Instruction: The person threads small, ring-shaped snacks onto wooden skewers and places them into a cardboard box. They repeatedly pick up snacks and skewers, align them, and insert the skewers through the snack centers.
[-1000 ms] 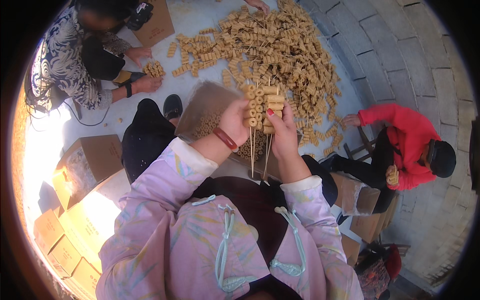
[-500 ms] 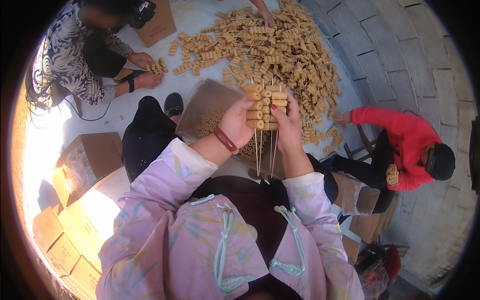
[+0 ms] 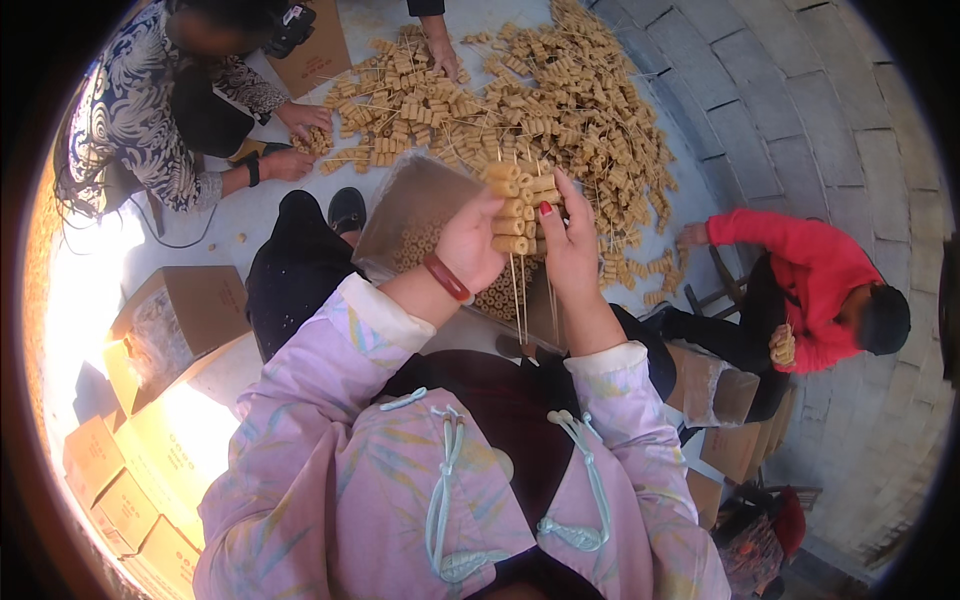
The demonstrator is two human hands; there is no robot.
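Note:
In front of my chest I hold a bundle of skewers threaded with tan, hollow, tube-shaped pieces, the thin sticks pointing down toward me. My left hand, with a reddish bracelet at the wrist, is closed around the bundle's left side. At its right side my right hand curls around the skewers with a looser grip, the red-nailed thumb across the front. Below both hands stands an open cardboard box with a clear plastic liner; rows of the same tube pieces show inside it, partly hidden by my hands.
A large heap of skewers covers the floor ahead; a person's hand reaches into it. Someone at left handles skewers. A person in a red top sits at right. Cardboard boxes stand at left; a block wall rises at right.
My right hand's fingers have loosened and spread slightly from the bundle. At the far side, the other person's hand has moved left, and skewers there now spread further left.

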